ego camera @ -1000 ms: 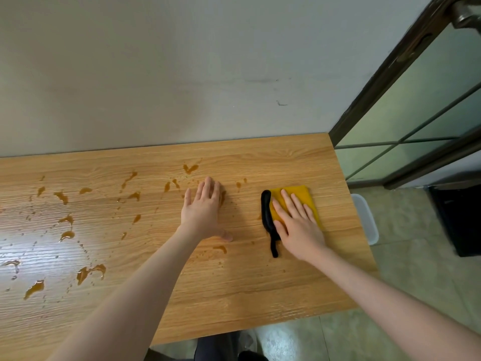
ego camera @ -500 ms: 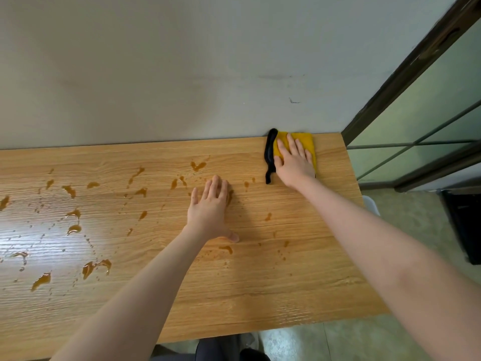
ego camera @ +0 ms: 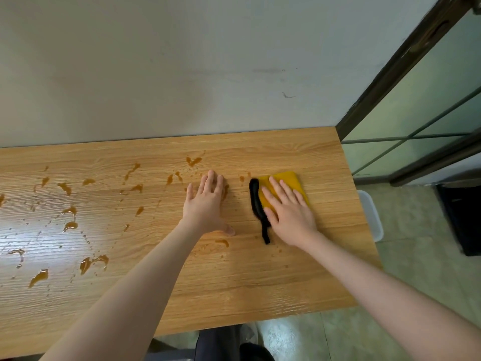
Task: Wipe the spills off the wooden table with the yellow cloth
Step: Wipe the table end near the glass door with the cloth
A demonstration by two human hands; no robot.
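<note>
The yellow cloth point(ego camera: 289, 182), with a black edge strip point(ego camera: 256, 201) on its left side, lies flat on the wooden table point(ego camera: 234, 287) towards the right end. My right hand point(ego camera: 289, 214) presses down on it with fingers spread. My left hand point(ego camera: 207, 204) rests flat on the table just left of the cloth, palm down, holding nothing. Brown spills point(ego camera: 91, 263) are scattered over the left and middle of the table, with a few drops point(ego camera: 194, 161) beyond my left hand and one point(ego camera: 223, 242) near my left thumb.
A grey wall point(ego camera: 182, 74) runs along the table's far edge. A dark-framed glass door point(ego camera: 416, 113) stands at the right. A white container point(ego camera: 371, 214) sits on the floor beside the table's right edge. A dark object point(ego camera: 460, 217) is on the floor at far right.
My right hand pushed the cloth to the table's far edge, then pulled it back towards me to the middle of the right end. The left hand stayed in place.
</note>
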